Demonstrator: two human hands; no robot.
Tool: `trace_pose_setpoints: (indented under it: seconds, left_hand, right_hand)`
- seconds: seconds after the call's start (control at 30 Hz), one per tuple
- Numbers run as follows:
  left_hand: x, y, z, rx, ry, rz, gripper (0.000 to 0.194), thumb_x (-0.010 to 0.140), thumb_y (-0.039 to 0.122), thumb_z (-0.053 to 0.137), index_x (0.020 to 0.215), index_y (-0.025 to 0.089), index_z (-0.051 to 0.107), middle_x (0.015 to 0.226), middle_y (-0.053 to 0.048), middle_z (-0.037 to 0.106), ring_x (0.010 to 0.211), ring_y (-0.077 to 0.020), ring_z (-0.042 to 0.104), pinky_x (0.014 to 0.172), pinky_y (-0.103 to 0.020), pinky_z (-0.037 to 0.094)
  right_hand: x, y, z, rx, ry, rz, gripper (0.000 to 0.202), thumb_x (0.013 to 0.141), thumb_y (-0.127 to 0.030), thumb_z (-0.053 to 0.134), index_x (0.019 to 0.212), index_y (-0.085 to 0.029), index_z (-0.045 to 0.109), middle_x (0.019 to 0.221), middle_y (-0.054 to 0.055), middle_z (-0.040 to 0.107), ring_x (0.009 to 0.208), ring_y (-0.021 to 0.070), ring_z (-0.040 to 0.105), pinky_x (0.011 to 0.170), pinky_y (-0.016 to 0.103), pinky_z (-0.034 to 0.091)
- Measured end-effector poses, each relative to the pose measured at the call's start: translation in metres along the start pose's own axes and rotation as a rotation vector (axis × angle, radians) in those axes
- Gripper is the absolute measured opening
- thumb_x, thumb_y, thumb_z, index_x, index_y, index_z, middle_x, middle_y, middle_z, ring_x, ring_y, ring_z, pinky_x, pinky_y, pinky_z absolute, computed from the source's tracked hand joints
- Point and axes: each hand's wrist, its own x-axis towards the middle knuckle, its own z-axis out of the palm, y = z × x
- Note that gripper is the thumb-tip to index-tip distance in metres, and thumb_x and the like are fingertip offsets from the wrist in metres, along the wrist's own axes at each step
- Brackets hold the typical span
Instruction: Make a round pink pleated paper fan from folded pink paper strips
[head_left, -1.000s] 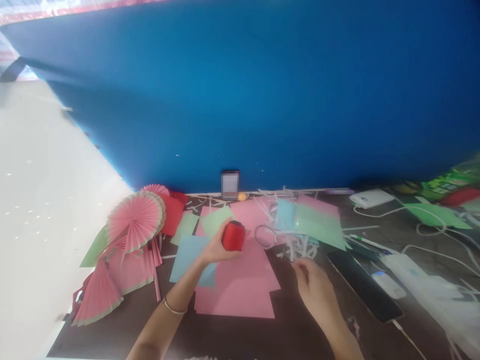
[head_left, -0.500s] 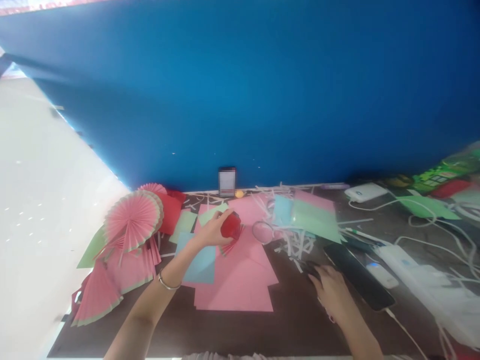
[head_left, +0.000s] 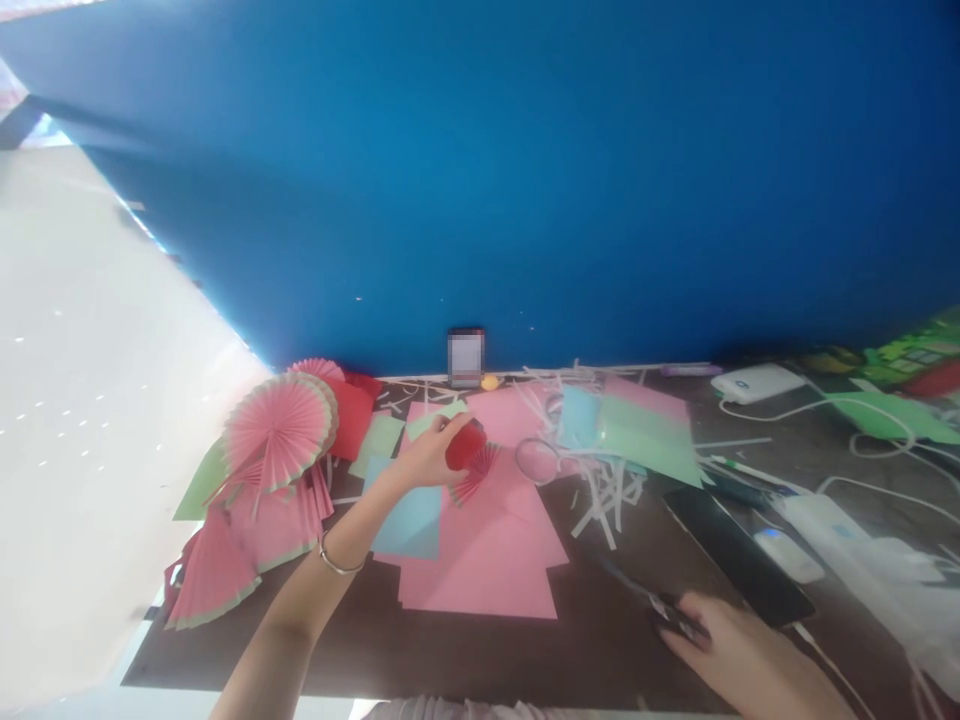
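Observation:
My left hand is closed on a small red paper piece, pinched between thumb and fingers above the pink sheets. A little pleated red paper fan fans out just beside and under it; whether the two are joined I cannot tell. Dark-handled scissors are in my right hand, low on the right of the desk, blurred, with the blades pointing up and left. Pink paper sheets and a light blue sheet lie under and beside my left hand. A roll of clear tape rests on the pink paper.
Pink pleated paper fans are heaped at the left. White paper strips lie near a green sheet. Rightward are a black phone, a power strip and white cables. A blue partition stands behind.
My right hand has drawn the scissors away from the paper strips, toward the right and nearer to me. My left hand keeps its hold on the red paper. The view has shifted slightly.

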Motion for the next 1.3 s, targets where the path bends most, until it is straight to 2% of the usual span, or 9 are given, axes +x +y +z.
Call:
trace_pose_setpoints:
  seconds: [0.03, 0.07, 0.13, 0.2, 0.3, 0.47, 0.73, 0.93, 1.3]
  left_hand:
    - [-0.001, 0.001, 0.0, -0.001, -0.001, 0.002, 0.091, 0.066, 0.023, 0.065, 0.141, 0.039, 0.016, 0.122, -0.009, 0.037, 0.084, -0.0188, 0.057, 0.068, -0.032, 0.05]
    - [-0.001, 0.002, -0.001, -0.003, -0.003, 0.004, 0.091, 0.066, 0.023, 0.065, 0.141, 0.038, 0.016, 0.121, -0.009, 0.038, 0.084, -0.0186, 0.057, 0.068, -0.032, 0.05]
    - [-0.003, 0.004, -0.001, -0.005, -0.003, 0.001, 0.091, 0.066, 0.024, 0.066, 0.141, 0.038, 0.017, 0.119, -0.009, 0.039, 0.085, -0.019, 0.057, 0.069, -0.032, 0.051]
    - [-0.004, 0.006, -0.001, -0.006, 0.0, -0.002, 0.091, 0.066, 0.025, 0.066, 0.141, 0.038, 0.017, 0.119, -0.009, 0.039, 0.086, -0.0194, 0.057, 0.07, -0.033, 0.051]
    - [-0.005, 0.008, -0.002, -0.001, 0.009, 0.005, 0.09, 0.066, 0.026, 0.065, 0.141, 0.039, 0.017, 0.12, -0.009, 0.039, 0.085, -0.0192, 0.056, 0.069, -0.034, 0.051]
    - [-0.01, 0.013, -0.005, 0.002, 0.019, 0.015, 0.09, 0.066, 0.026, 0.065, 0.142, 0.038, 0.017, 0.121, -0.01, 0.04, 0.097, -0.0234, 0.054, 0.068, -0.031, 0.051]
    - [-0.016, 0.023, -0.01, -0.021, 0.02, -0.005, 0.091, 0.067, 0.028, 0.066, 0.142, 0.038, 0.016, 0.124, -0.011, 0.04, 0.092, -0.0217, 0.054, 0.066, -0.032, 0.051]
    - [-0.019, 0.027, -0.012, -0.034, 0.013, 0.01, 0.092, 0.067, 0.029, 0.066, 0.142, 0.039, 0.015, 0.13, -0.011, 0.037, 0.098, -0.0234, 0.053, 0.067, -0.031, 0.052]
    - [-0.021, 0.027, -0.012, -0.025, 0.02, -0.005, 0.092, 0.067, 0.026, 0.067, 0.143, 0.038, 0.015, 0.129, -0.011, 0.037, 0.097, -0.0236, 0.054, 0.067, -0.03, 0.051]
  right_hand:
    - [-0.002, -0.006, -0.011, 0.046, -0.103, 0.022, 0.01, 0.069, -0.033, 0.062, 0.06, -0.031, 0.06, 0.069, 0.008, 0.068, 0.061, 0.024, 0.065, 0.051, 0.032, 0.039]
    - [-0.004, -0.014, -0.021, 0.057, -0.137, 0.074, 0.01, 0.072, -0.037, 0.059, 0.063, -0.031, 0.061, 0.072, 0.01, 0.069, 0.063, 0.0256, 0.066, 0.053, 0.034, 0.038]
    - [-0.004, -0.035, -0.036, 0.039, -0.12, 0.076, 0.018, 0.075, -0.047, 0.054, 0.071, -0.031, 0.061, 0.073, 0.009, 0.069, 0.067, 0.0266, 0.066, 0.055, 0.035, 0.038]
    - [-0.002, -0.061, -0.041, -0.033, -0.067, -0.015, 0.021, 0.075, -0.048, 0.052, 0.073, -0.028, 0.061, 0.072, 0.007, 0.069, 0.069, 0.0275, 0.066, 0.056, 0.033, 0.036]
    - [0.006, -0.102, -0.032, -0.07, -0.035, -0.238, 0.018, 0.077, -0.038, 0.049, 0.077, -0.026, 0.062, 0.072, 0.004, 0.069, 0.067, 0.0243, 0.065, 0.056, 0.03, 0.033]
    - [0.023, -0.138, -0.014, -0.133, 0.02, -0.338, 0.021, 0.077, -0.037, 0.049, 0.07, -0.021, 0.059, 0.065, 0.004, 0.065, 0.063, 0.0225, 0.064, 0.055, 0.028, 0.03]
    - [0.033, -0.148, -0.012, -0.143, 0.011, -0.369, 0.024, 0.078, -0.039, 0.046, 0.071, -0.02, 0.06, 0.064, 0.005, 0.064, 0.063, 0.0231, 0.064, 0.055, 0.028, 0.03]
    - [0.034, -0.147, -0.006, -0.155, 0.035, -0.387, 0.024, 0.08, -0.038, 0.045, 0.076, -0.02, 0.061, 0.066, 0.005, 0.065, 0.062, 0.0236, 0.063, 0.054, 0.029, 0.029]
    - [0.032, -0.153, -0.015, -0.145, 0.01, -0.392, 0.018, 0.08, -0.032, 0.048, 0.076, -0.02, 0.062, 0.065, 0.005, 0.067, 0.062, 0.0206, 0.063, 0.052, 0.027, 0.024]
